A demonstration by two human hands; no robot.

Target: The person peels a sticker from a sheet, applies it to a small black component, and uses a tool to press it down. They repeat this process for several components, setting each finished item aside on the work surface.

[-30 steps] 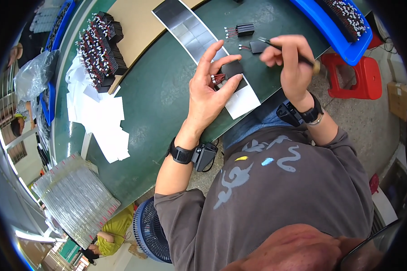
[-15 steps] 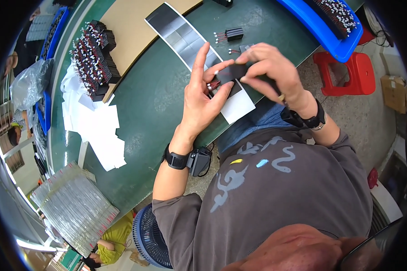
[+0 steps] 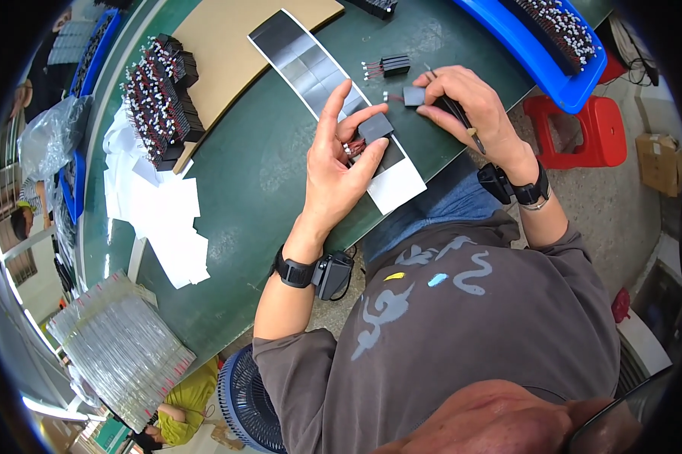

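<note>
My left hand (image 3: 332, 172) holds a flat dark-grey battery pack (image 3: 375, 129) between thumb and fingers, its index finger pointing up. Red wires with white plugs (image 3: 354, 146) bunch beside that pack, near the palm. To the right, my right hand (image 3: 473, 106) pinches a second grey battery pack (image 3: 414, 96), whose wire and white plug point left. A slim dark tool (image 3: 457, 113), perhaps tweezers, is also in the right hand. Beneath the left hand runs a long strip of black stickers (image 3: 299, 64) on white backing. Beyond the right hand sits a small row of black battery packs (image 3: 395, 65).
Many wired black packs (image 3: 163, 98) stand on a tan board (image 3: 227, 45) at the left, beside white paper pieces (image 3: 159, 219). A blue tray (image 3: 571, 91) of packs sits far right, above a red stool (image 3: 583, 132). Bundled clear-wrapped strips (image 3: 121, 344) lie lower left.
My right hand has moved away from the pack in my left hand and taken hold of the grey pack to the right. My left hand keeps its pack.
</note>
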